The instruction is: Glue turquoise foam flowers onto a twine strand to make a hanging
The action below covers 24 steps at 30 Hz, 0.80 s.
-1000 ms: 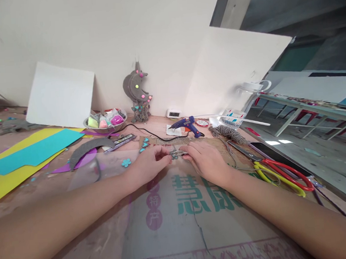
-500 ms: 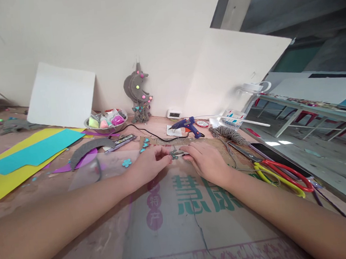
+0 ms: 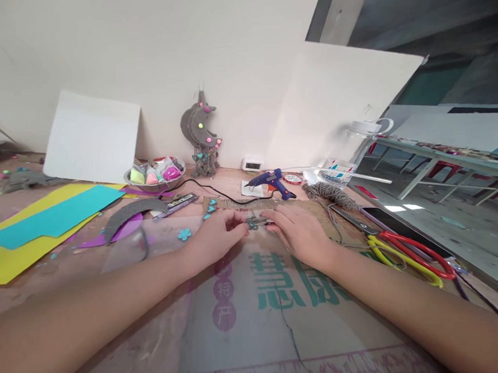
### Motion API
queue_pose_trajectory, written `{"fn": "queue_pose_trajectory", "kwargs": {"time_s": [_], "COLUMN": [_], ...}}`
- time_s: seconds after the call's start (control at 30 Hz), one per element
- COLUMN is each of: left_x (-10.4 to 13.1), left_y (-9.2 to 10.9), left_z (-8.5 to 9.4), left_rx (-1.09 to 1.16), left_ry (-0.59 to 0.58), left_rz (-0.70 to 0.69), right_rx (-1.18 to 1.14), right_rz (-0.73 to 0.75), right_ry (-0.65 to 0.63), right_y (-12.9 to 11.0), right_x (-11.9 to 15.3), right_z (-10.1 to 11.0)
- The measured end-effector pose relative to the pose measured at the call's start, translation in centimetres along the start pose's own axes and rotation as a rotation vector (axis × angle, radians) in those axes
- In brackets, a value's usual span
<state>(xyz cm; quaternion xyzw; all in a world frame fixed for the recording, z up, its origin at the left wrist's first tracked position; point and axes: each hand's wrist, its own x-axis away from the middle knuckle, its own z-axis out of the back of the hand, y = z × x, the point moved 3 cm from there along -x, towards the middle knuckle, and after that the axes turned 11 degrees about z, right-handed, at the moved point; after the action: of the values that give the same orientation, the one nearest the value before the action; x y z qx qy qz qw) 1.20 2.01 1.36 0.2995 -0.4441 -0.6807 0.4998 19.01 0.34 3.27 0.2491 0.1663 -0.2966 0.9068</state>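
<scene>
Both hands meet over a printed cardboard sheet [image 3: 251, 330] with a clear film on it. Between their fingertips is a small grey-green piece [image 3: 254, 224], too small to make out in detail. My left hand [image 3: 218, 235] pinches its left side between thumb and fingers. From the right, my right hand [image 3: 298, 231] has its fingers closed on a small metallic tool [image 3: 269, 221], whose tip touches the piece. A blue flower [image 3: 184, 234] lies left of my left hand, and small blue shapes [image 3: 211, 207] lie just behind it.
Behind the hands lies a blue glue gun [image 3: 272, 182] with a black cord. Scissors [image 3: 403, 249], a phone [image 3: 407, 228] and grey yarn [image 3: 331, 195] are at the right. Blue and yellow sheets [image 3: 57, 214], a grey crescent [image 3: 133, 214] and a bowl [image 3: 156, 185] sit left.
The whole view has shifted slightly, so things appear a little further right. Both hands keep nearly the same pose around the small piece.
</scene>
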Motion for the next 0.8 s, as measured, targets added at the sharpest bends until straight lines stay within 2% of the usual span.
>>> {"fn": "queue_pose_trajectory", "kwargs": {"time_s": [0.17, 0.4, 0.8], "left_x": [0.20, 0.44, 0.43], "left_y": [0.24, 0.59, 0.44], "left_z": [0.03, 0.04, -0.02], "left_rx": [-0.028, -0.040, -0.023], "left_ry": [0.017, 0.023, -0.004], "left_rz": [-0.052, -0.037, 0.002], "right_rx": [0.002, -0.019, -0.027], "right_rz": [0.000, -0.011, -0.006], "right_ry": [-0.021, -0.057, -0.030], "right_y": [0.04, 0.05, -0.01], "right_x": [0.01, 0.01, -0.02], "right_z": [-0.07, -0.14, -0.06]}}
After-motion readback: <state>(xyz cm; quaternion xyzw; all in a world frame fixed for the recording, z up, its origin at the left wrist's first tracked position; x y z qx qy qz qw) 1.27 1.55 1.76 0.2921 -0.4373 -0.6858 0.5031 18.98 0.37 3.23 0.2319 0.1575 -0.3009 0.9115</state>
